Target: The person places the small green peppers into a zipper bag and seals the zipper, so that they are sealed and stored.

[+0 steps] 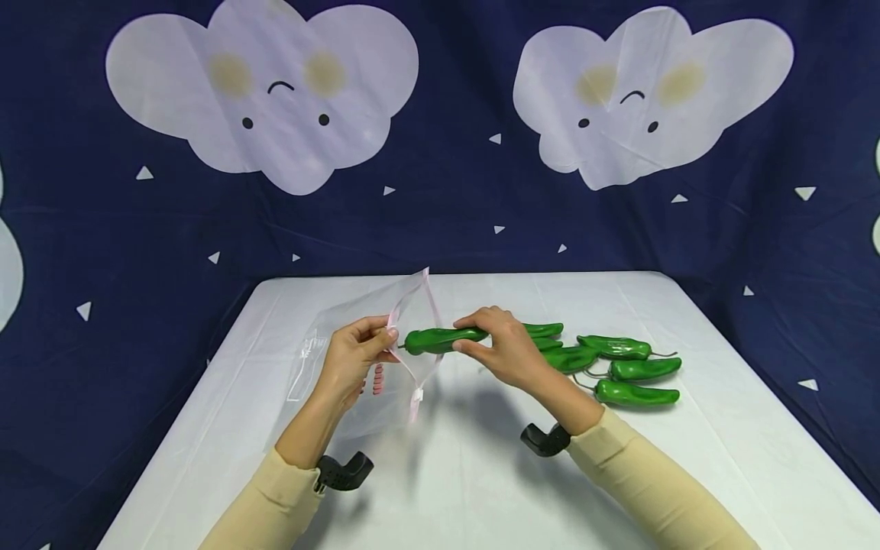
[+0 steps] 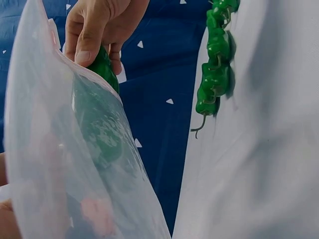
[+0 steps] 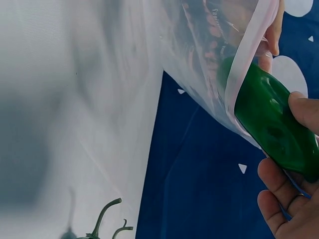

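A clear zip bag (image 1: 374, 302) with a pink-edged mouth is held up over the table, its opening turned to the right. My left hand (image 1: 347, 359) pinches the near-left edge of that mouth between thumb and fingers. In my right hand (image 1: 509, 347) is a long green pepper (image 1: 440, 339), gripped near its narrow end and lying roughly level. Its stem end points left, inside the bag's mouth. The right wrist view shows the pepper (image 3: 271, 117) partly behind the bag's pink edge, thumb on one side and fingers on the other.
Several more green peppers (image 1: 635, 393) lie on the right of the white table (image 1: 474, 489), some partly hidden behind my right hand. A dark blue cloth (image 1: 454, 206) with white clouds hangs behind the table. Black mounts sit on both wrists.
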### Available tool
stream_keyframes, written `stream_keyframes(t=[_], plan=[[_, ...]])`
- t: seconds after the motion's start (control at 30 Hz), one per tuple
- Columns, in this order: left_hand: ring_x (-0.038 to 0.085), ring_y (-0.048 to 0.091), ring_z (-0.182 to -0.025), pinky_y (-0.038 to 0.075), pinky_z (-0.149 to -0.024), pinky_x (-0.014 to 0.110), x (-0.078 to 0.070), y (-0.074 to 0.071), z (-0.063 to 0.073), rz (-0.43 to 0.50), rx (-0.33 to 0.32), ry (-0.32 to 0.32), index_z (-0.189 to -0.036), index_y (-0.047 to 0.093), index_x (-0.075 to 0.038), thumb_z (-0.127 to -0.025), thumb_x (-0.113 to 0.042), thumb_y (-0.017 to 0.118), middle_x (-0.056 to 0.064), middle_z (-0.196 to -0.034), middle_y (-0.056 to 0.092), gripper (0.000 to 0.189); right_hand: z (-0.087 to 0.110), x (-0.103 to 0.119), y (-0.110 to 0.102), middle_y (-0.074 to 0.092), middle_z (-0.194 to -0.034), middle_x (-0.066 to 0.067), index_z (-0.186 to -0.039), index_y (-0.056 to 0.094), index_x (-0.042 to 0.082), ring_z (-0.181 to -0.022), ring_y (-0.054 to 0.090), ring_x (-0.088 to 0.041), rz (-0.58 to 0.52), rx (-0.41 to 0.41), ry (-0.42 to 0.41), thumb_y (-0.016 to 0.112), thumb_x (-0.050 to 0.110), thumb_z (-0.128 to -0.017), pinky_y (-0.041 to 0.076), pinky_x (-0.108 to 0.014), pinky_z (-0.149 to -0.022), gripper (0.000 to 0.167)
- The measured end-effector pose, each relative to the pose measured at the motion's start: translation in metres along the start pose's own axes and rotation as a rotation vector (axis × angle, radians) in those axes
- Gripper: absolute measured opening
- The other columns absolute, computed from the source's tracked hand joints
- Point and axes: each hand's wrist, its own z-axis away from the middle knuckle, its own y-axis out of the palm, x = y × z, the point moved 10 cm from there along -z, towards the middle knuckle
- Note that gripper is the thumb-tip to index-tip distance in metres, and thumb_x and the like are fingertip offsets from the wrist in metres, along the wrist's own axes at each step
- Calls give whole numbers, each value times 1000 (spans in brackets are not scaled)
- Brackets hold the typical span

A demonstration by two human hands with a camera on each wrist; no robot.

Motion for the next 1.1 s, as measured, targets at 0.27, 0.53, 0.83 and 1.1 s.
stream_keyframes(t=[0.27, 0.53, 0.83, 1.1], plan=[[12, 65, -67, 60, -64, 24, -1, 2, 0, 18, 17, 9, -120, 53, 13, -90, -1, 59, -3, -81, 60, 33, -6, 4, 7, 69, -96, 2, -106, 70, 14, -87, 59, -15, 7, 9, -17, 75, 27, -79, 49, -33, -77, 31], [10, 65, -65, 60, -64, 23, 0, 5, 1, 16, 25, 1, -120, 53, 14, -91, -2, 59, -1, -82, 60, 34, -11, 9, 13, 69, -96, 2, -106, 69, 13, -87, 59, -14, 14, 15, -44, 75, 25, -79, 50, -32, -75, 29], [10, 65, -64, 60, -64, 23, 1, 6, 1, -6, 9, -14, -118, 56, 10, -91, -3, 59, -1, -82, 60, 31, -16, 14, 20, 69, -97, 1, -106, 69, 14, -86, 57, -12, 17, 33, -55, 75, 25, -80, 48, -28, -66, 28], [9, 63, -62, 59, -63, 22, 2, 7, 0, -9, 10, -10, -122, 53, 13, -91, -3, 59, -3, -80, 59, 35, -21, 14, 28, 69, -98, 0, -105, 69, 12, -84, 56, -13, 14, 57, -50, 74, 27, -80, 50, -30, -69, 29]])
